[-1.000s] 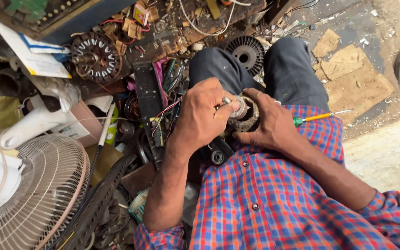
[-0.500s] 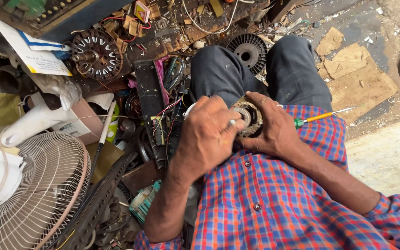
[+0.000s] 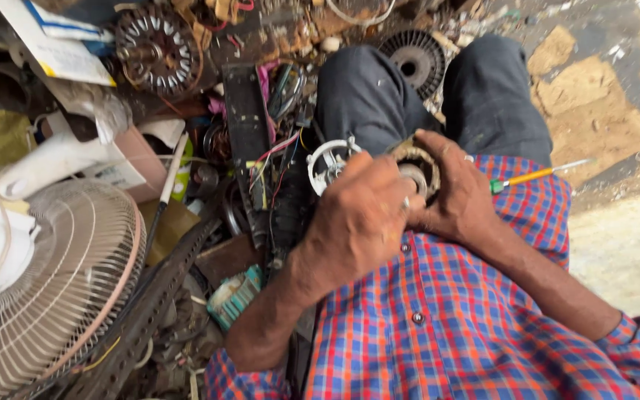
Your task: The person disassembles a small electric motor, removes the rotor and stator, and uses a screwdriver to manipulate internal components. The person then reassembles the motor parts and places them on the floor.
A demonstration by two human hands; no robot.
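Gripping a stator (image 3: 418,172) at frame centre, over the lap: left hand (image 3: 361,222) fingers curled shut around its near side, right hand (image 3: 457,196) fingers closed on its right edge. Screwdriver (image 3: 538,175) lies right of it; fan (image 3: 46,289) lower left.

Copper-wound metal motor stator (image 3: 418,164), matt.

Hemmed at nine o'clock by fan guard (image 3: 46,296) and tangled wires (image 3: 275,159), at twelve by knees (image 3: 438,96); open over bare floor (image 3: 624,244) at three.
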